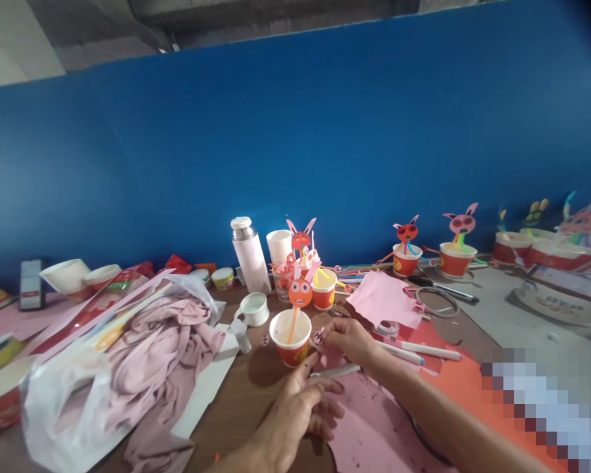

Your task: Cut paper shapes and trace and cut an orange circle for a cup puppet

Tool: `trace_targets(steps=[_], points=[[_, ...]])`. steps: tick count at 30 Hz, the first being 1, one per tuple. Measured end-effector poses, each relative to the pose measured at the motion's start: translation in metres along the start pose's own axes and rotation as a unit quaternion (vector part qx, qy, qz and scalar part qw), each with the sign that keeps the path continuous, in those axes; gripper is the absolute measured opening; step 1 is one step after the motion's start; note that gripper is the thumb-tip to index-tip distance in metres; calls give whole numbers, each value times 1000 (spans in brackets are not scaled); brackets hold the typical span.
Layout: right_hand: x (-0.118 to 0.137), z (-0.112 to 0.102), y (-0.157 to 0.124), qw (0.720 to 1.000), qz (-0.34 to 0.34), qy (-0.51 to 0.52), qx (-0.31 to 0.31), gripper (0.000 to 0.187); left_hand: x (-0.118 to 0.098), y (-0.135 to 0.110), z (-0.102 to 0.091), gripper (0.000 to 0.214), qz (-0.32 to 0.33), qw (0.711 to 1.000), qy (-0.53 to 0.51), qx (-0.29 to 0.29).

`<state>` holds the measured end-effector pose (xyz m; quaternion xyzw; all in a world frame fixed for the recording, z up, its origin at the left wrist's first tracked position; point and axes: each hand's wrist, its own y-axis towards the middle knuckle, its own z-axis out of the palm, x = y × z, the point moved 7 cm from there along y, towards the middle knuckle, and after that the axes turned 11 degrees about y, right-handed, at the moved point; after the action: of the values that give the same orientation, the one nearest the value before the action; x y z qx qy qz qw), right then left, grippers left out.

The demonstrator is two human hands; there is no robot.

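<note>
My right hand [347, 338] pinches a small pink paper piece [318, 337] with a dark mark, right beside a red paper cup [291, 338]. An orange paper face on a stick [300, 293] stands in that cup. My left hand [295, 410] rests lower, fingers loosely spread over the brown table and pink paper [374, 427], holding nothing. A white pen [335, 372] lies between my two hands.
A white flask [249, 256], more red cups with paper animal heads [406, 253], scissors [443, 287], a tape ring [438, 302] and pink paper sheets [381, 299] fill the table. A plastic bag with pink cloth [142, 348] lies at left. A blue wall [295, 151] backs the table.
</note>
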<state>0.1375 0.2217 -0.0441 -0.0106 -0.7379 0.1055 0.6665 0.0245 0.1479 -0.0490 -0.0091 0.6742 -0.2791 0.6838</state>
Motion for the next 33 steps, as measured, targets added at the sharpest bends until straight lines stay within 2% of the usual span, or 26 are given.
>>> trace_targets(steps=[5,12,18,25,33], points=[[9,-6,-11,999,-25,18,-32,17,-1,5,8,46,-18,998,-57,3],[24,-17,-29,993,-88,50,-58,17,-5,3,11,31,-53,987,-153,-18],[30,-14,-48,989,-123,17,-79,16,-9,0,12,28,-30,978,-205,-18],[35,-10,-59,984,-145,-12,-107,14,4,-7,9,16,-68,979,-194,11],[26,-2,-73,982,-153,-34,-103,15,0,-7,-1,27,-20,987,-158,8]])
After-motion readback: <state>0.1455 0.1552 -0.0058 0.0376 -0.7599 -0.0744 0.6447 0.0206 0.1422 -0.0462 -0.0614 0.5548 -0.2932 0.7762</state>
